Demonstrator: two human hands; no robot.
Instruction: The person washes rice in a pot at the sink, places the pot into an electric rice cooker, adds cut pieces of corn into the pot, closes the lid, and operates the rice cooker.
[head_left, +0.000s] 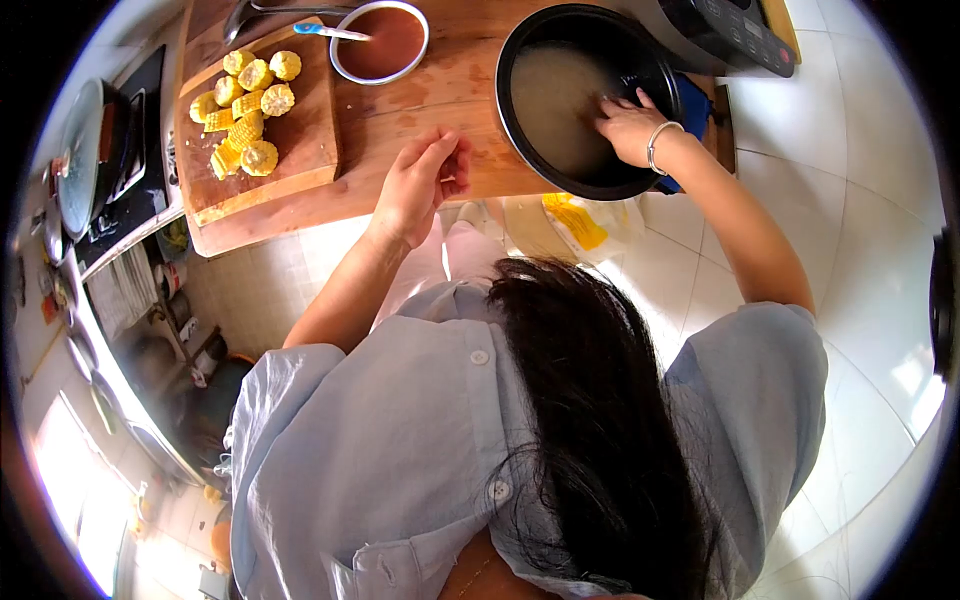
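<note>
My right hand (635, 130) reaches into a black pot (508, 120) of cloudy liquid (560, 110), its fingertips partly under the surface and spread apart; a silver bangle is on the wrist. My left hand (425, 180) hovers at the table's front edge, left of the pot, with fingers loosely curled together and nothing visible in them. Farther left, several pieces of yellow corn (246, 130) lie on a wooden cutting board (300, 160). A white bowl (424, 50) of reddish-brown liquid stands behind, with a blue-and-white handled utensil (325, 31) resting in it.
The wooden table (450, 100) also bears a dark metal utensil (240, 18) at the back left. A dark appliance with a control panel (745, 35) stands right of the pot. A stove with a lidded pan (85, 160) is at far left. A yellow bag (578, 222) lies below the table edge.
</note>
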